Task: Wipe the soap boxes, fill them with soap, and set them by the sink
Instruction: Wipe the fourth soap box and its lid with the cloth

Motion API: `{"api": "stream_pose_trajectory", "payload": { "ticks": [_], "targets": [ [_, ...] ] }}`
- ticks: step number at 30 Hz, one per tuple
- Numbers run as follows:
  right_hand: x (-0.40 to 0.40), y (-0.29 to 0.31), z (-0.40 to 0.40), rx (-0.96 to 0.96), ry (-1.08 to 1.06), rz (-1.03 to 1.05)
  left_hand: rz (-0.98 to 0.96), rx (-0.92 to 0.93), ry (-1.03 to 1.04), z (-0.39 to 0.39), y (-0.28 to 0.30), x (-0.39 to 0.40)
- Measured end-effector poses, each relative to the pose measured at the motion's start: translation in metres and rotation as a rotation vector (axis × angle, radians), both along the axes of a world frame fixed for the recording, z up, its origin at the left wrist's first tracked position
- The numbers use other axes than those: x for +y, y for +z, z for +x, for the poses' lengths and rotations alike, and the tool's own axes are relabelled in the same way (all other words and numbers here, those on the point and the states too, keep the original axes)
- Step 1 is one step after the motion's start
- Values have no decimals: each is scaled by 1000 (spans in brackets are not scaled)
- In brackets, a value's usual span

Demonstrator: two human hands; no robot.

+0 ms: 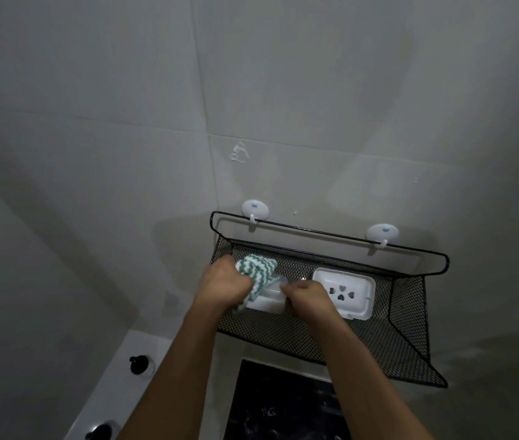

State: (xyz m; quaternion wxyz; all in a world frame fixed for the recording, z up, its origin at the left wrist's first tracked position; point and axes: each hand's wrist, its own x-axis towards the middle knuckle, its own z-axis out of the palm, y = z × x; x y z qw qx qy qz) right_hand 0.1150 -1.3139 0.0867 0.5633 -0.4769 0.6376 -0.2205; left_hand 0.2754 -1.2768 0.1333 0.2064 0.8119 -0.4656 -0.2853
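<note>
A black mesh shelf [404,328] hangs on the tiled wall from two white hooks. On its left part lies a white soap box [267,302]. My left hand [223,285] grips a green-and-white striped cloth [256,266] against that box. My right hand [307,296] pinches the box's right edge with curled fingers. A second white soap box [344,292], open side up and with heart-shaped drain holes, lies to the right on the shelf, just beside my right hand. No soap is in view.
Two white adhesive hooks [255,209] [382,233] carry the shelf's rail. Below the shelf a dark marbled surface [283,404] shows. At lower left, a white ledge [118,395] bears two dark-capped bottles [139,365] [100,431].
</note>
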Motion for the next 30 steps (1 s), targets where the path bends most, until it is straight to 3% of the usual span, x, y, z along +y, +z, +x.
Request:
{"api": "stream_pose_trajectory", "payload": {
  "ticks": [6,14,19,26,30],
  "targets": [
    [2,3,-14,-274,-256,84,-70,190,69,3,-1,12],
    [15,37,-44,-543,-220,188,-347,311,195,15,37,37],
    [21,76,-59,-630,-109,96,-496,154,131,14,78,41],
    [24,116,-77,-684,-51,-78,-611,-119,-294,-13,100,35],
    [26,128,-86,-654,-56,-160,-603,-163,-374,-21,109,30]
  ]
}}
